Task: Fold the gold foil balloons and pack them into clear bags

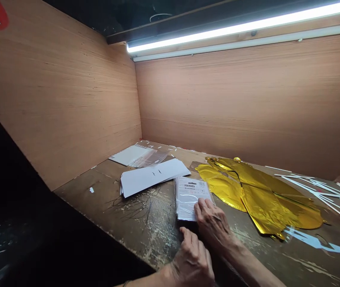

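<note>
A stack of clear plastic packets with printed white cards inside lies on the worktop, its hang hole at the far end. My right hand has its bent fingers on the stack's near right corner, gripping that edge. Closer to me, my left hand is curled closed just below the stack's near edge. Whatever lies inside its fingers is hidden. Left of the packets rests a pile of white cards with two small dark marks. Gold foil balloons, lying flat, are to the right of the packets.
Behind the card pile are more clear sleeves and a white card. White sticks lie scattered at the right. Thin dark strands spread over the worn worktop. Wooden panels close off the back and left.
</note>
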A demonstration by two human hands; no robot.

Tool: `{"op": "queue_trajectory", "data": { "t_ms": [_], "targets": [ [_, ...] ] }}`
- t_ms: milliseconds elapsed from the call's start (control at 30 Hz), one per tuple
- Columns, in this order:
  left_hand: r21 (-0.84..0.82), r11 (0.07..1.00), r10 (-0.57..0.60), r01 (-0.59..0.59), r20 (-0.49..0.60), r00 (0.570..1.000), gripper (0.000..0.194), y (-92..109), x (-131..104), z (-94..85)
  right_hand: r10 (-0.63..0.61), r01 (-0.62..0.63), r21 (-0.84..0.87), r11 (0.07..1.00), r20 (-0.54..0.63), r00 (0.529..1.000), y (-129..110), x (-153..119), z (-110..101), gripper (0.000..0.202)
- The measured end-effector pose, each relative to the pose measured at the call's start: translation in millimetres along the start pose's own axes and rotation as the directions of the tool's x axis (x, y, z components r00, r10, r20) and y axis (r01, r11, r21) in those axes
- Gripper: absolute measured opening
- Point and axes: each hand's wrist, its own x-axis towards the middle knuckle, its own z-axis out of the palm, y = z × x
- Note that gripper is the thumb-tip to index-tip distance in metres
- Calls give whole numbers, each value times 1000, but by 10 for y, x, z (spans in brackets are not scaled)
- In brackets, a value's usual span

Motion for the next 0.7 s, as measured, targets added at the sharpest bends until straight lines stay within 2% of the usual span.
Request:
{"op": "queue_trajectory", "data": {
  "t_ms": [67,133,233,300,367,433,533,600,700],
  "targets": [
    [15,996,-83,84,-52,995,20,49,18,33,-7,5,23,1000,88,996,48,8,-63,17],
    [8,993,-115,117,-109,987,23,111,57,87,-59,46,100,994,135,989,122,-11,-152,21],
    [6,990,-142,144,-122,982,28,191,117,160,-135,113,205,972,96,986,214,-78,-241,28],
    [35,988,-147,153,-135,980,26,229,129,193,-135,125,200,972,38,990,224,-119,-229,21],
    [79,991,-99,112,-145,984,22,254,110,224,-126,128,142,982,-22,992,183,-126,-171,10],
    [118,993,-13,27,-118,993,17,265,70,258,-106,110,65,992,-60,993,105,-94,-110,10],
    [91,991,110,-101,-94,989,15,246,21,284,-70,69,-7,998,-48,996,-19,-11,-80,11],
    [30,993,114,-112,-87,990,18,217,23,255,-67,67,-21,998,-24,997,-55,24,-97,10],
    [-31,1000,2,-3,-57,998,20,189,74,154,-67,67,-16,998,-10,998,-7,12,-122,8]
  ]
}}
